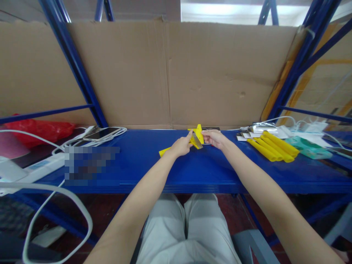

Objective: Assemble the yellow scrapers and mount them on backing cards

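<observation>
On the blue shelf, near its back edge, my left hand is closed around a yellow tool with a grey metal blade, its index finger stretched along it. A yellow strip shows to the left of this hand, partly behind the wrist. My right hand pinches the edge of a yellow piece, which stands just beside the blade. Whether blade and piece touch is too small to tell. Behind the right hand lies a dark flat item.
Several yellow rolls, white items and a green plastic packet lie at the right. At the left are a phone, white cables, a power strip and a red bag. Cardboard stands behind.
</observation>
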Tool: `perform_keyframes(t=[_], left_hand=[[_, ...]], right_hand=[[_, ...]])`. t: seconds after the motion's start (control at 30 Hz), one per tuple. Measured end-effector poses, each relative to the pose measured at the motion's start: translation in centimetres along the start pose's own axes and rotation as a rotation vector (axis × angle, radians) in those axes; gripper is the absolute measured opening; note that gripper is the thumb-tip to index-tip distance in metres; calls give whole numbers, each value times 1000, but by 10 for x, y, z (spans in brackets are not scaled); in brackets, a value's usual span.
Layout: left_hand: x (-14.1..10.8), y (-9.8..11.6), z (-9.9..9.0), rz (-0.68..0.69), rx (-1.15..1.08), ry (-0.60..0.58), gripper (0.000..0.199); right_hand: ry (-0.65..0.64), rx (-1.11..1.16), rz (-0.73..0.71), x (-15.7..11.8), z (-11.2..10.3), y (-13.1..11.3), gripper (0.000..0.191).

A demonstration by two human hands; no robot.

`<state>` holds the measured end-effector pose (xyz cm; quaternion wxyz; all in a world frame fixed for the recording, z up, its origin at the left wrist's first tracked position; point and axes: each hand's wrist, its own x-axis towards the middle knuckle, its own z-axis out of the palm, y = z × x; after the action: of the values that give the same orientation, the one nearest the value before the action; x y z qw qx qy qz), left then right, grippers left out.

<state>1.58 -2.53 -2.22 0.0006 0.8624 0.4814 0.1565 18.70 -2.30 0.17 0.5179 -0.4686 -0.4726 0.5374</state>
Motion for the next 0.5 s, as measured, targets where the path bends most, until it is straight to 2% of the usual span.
perform_keyframes(t=[0.23,0.5], left_hand=[[0,0,1,2,-7,-5,75],[2,-2,4,19,-1,2,79]], right_hand=[[19,-284,24,-5,11,5,27],[88,-328,38,-8,18,5,25]])
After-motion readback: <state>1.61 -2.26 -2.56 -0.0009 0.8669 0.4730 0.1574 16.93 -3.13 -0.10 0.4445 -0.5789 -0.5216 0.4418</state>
